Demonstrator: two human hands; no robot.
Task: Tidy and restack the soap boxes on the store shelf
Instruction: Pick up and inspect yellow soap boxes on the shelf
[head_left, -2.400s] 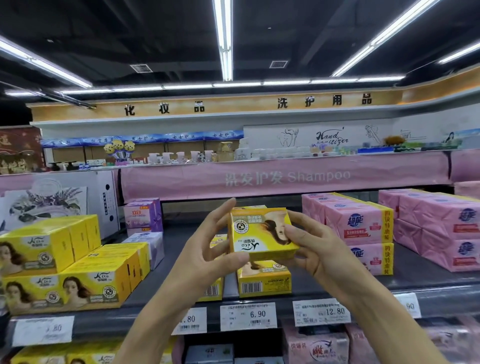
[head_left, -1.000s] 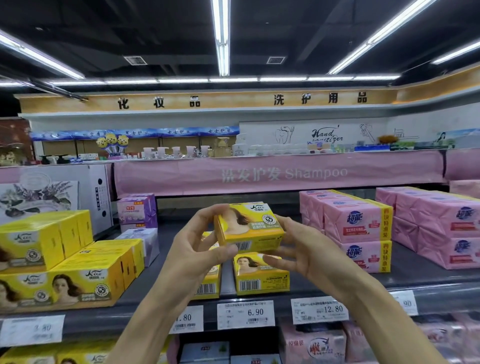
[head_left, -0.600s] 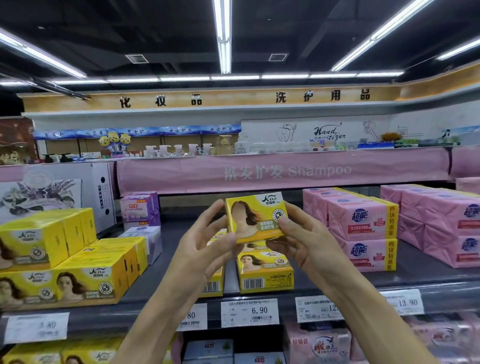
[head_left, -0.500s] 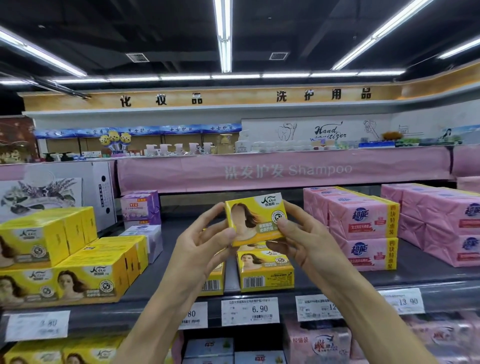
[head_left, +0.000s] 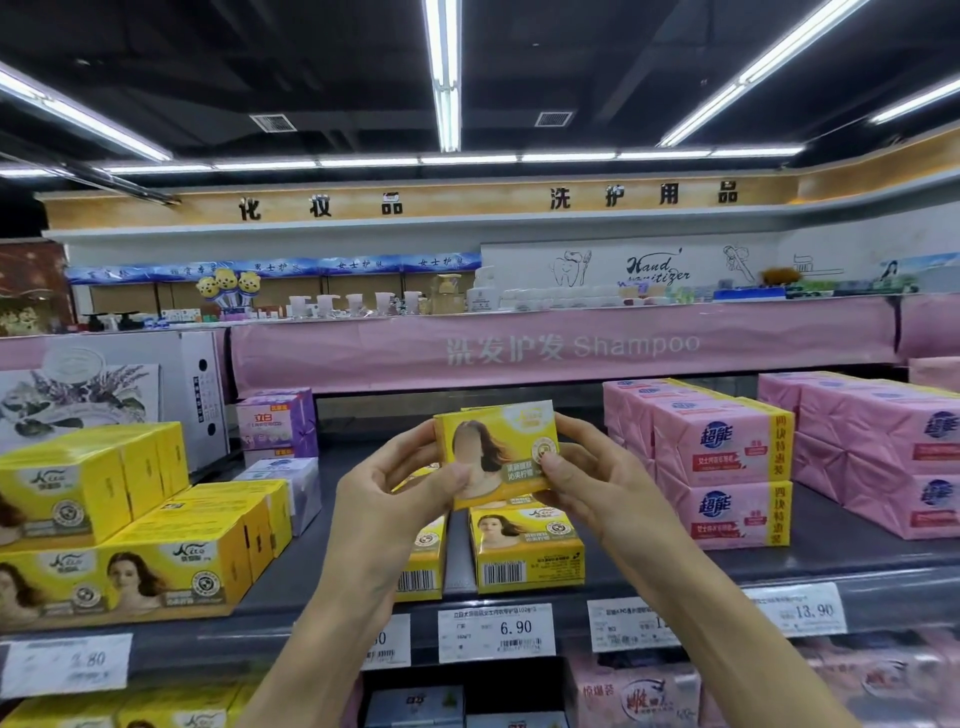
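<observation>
Pinching the yellow cardboard soap box (head_left: 496, 452) at its edges, your left hand (head_left: 389, 499) and right hand (head_left: 592, 488) hold it above the dark grey shelf (head_left: 821, 564); room apparently opens beside pink wrapped packs (head_left: 727, 457).

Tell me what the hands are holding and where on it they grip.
One yellow soap box: the left hand pinches its left edge, the right hand its right edge, thumb on the front face.
</observation>
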